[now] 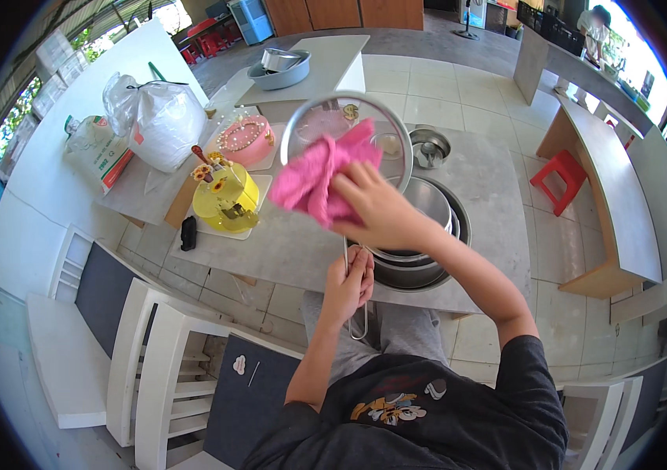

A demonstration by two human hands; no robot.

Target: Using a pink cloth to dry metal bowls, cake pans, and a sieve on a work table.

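Under the nest of metal bowls [416, 276], the grey desk [498, 219] is stretching to the left, to the right and to the far side. Beyond the bowls, farther to the left, a second desk [343, 59] is carrying a blue-grey basin [282, 82], and inside the basin some metalware is lying. To the right of the bowls, a red stool [559, 180] is standing on the floor, well apart from them. Far to the left of the bowls, a full white plastic bag [165, 129] is standing with its neck tied.

Just to the far left side of the bowls, a round, metal-rimmed tool [406, 145], which is looking like a strainer, is being held raised; I cannot tell if its rim is touching them. To the left of the bowls, a pink decorated cake [249, 141] is sitting, and nearer to the person a yellow decorated cake [224, 200] is sitting on a board.

Left of the bowls, a pink cloth [326, 176] is lying bunched against the tool; the right hand [377, 207] is pressing it there, its fingers curling closely around the cloth. Near the bowls' left side, the left hand [349, 286] is holding the wire handle [366, 321], its fingers closing tightly around it. Directly beyond the bowls, a small steel bowl [445, 149] is standing. Well to their left, a small black object [188, 233] is lying at the desk's edge.
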